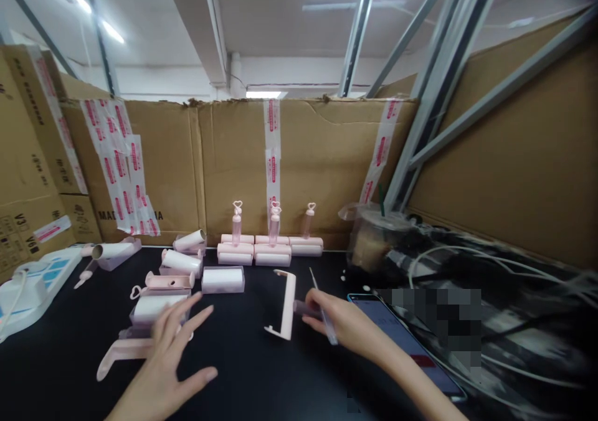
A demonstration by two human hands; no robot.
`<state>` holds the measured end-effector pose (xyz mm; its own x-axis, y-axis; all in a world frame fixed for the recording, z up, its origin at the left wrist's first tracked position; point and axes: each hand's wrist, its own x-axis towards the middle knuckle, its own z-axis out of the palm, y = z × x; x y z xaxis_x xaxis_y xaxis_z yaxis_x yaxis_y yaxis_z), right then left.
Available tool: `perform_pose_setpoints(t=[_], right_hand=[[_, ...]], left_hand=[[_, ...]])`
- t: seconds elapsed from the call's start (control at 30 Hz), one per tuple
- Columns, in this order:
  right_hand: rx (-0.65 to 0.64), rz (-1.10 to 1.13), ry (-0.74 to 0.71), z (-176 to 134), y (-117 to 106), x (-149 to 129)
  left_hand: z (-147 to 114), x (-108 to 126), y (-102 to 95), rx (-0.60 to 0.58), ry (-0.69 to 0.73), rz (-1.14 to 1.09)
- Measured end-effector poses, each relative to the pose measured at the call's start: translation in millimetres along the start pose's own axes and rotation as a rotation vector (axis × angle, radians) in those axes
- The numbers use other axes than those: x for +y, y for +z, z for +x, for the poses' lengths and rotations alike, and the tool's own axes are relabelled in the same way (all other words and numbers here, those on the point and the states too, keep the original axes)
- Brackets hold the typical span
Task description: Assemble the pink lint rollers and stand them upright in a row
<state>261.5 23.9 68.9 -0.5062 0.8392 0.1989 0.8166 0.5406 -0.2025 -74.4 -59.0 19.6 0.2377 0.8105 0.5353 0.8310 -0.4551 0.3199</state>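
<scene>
Closed around the translucent handle of a pink lint roller frame [288, 306] is my right hand [334, 315]. The frame's two arms point left, and no roll sits between them. A thin pointed tool [328, 324] with a clear lower end also rests in that hand; its exact kind I cannot tell. My left hand [170, 352] is open, fingers spread and slightly blurred, over pink roller parts. Near its fingertips lie a white sticky roll [159, 307] in a clear cover and a pink frame piece [124, 350]. Another white roll [223, 279] in its cover lies beyond.
Lint rollers [236, 250] with heart-shaped handle ends stand along the cardboard wall [233, 159]. More rolls and covers [116, 253] lie at left, beside a white power strip [42, 284]. At right are a phone [402, 334], a drink cup [369, 246] and tangled cables [448, 253].
</scene>
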Motion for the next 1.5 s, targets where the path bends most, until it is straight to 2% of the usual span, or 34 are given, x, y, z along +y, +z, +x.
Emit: perform_pose_setpoints(t=[0.03,0.07,0.13,0.2,0.27,0.33,0.43,0.47,0.5,0.53,0.63,0.73,0.8,0.87,0.97,1.03,1.07,1.13,1.2,1.23,1.3,1.4,1.47,1.5], right_hand=[[0.027,0.063,-0.032,3.4,-1.0,-8.7],[0.045,0.125,-0.064,7.4,-1.8,-18.2],[0.078,0.225,-0.120,16.3,-2.7,-37.6],[0.125,0.287,-0.159,25.2,-3.0,-53.5],[0.120,0.355,-0.188,32.2,-3.4,-63.0],[-0.044,0.515,-0.219,35.7,-3.3,-66.1],[-0.527,0.813,-0.187,35.3,1.0,-64.4],[-0.634,0.854,-0.158,35.0,3.4,-63.6],[-0.662,0.858,-0.136,35.3,5.9,-62.9],[-0.622,0.838,-0.131,36.5,7.9,-62.5],[-0.319,0.786,-0.171,45.7,7.7,-63.2],[-0.182,0.779,-0.186,54.5,-1.1,-68.1],[-0.133,0.776,-0.187,53.1,-7.3,-75.2],[-0.136,0.773,-0.210,44.8,-11.1,-85.2],[-0.272,0.751,-0.323,29.3,-14.9,-100.4],[-0.343,0.709,-0.375,25.5,-19.9,-106.7],[-0.319,0.674,-0.362,26.5,-23.8,-108.2],[-0.170,0.570,-0.294,32.1,-33.2,-108.8],[0.002,0.468,-0.227,36.7,-41.2,-109.0],[0.039,0.447,-0.214,36.5,-43.6,-109.9],[-0.018,0.499,-0.234,29.8,-43.8,-114.2],[-0.287,0.705,-0.347,12.7,-37.0,-124.3],[-0.415,0.808,-0.420,7.0,-32.7,-128.5],[-0.434,0.833,-0.428,7.7,-31.7,-128.8]], left_hand=[[12.0,12.9,0.8,-0.090,0.002,-0.144],[25.4,25.8,2.2,-0.131,0.005,-0.278],[53.6,47.9,6.7,-0.140,-0.005,-0.414],[77.7,61.8,12.0,-0.173,0.014,-0.361],[92.6,67.4,15.9,-0.165,0.045,-0.187],[97.9,67.8,17.6,-0.121,0.176,-0.055],[96.3,66.4,18.2,-0.080,0.453,-0.029],[95.3,66.6,19.0,-0.075,0.509,-0.028],[94.6,67.3,20.4,-0.067,0.542,-0.012],[94.5,68.4,22.5,-0.032,0.549,0.030],[98.1,71.6,30.2,0.168,0.484,0.211],[104.2,72.5,29.7,0.303,0.388,0.287],[105.4,73.1,20.2,0.363,0.426,0.251],[102.4,75.3,4.6,0.431,0.584,0.201],[93.3,81.2,-20.4,0.497,0.863,0.200],[90.9,84.7,-31.2,0.548,0.933,0.254],[92.0,85.7,-34.2,0.570,0.931,0.282],[98.0,86.6,-36.8,0.583,0.857,0.329],[104.2,87.2,-38.1,0.550,0.744,0.347],[105.1,88.0,-39.5,0.529,0.721,0.343],[100.8,91.2,-44.7,0.521,0.801,0.335],[84.2,97.2,-54.7,0.540,0.997,0.321],[75.9,98.4,-57.6,0.533,1.016,0.306],[74.8,97.6,-57.0,0.532,1.004,0.299]])
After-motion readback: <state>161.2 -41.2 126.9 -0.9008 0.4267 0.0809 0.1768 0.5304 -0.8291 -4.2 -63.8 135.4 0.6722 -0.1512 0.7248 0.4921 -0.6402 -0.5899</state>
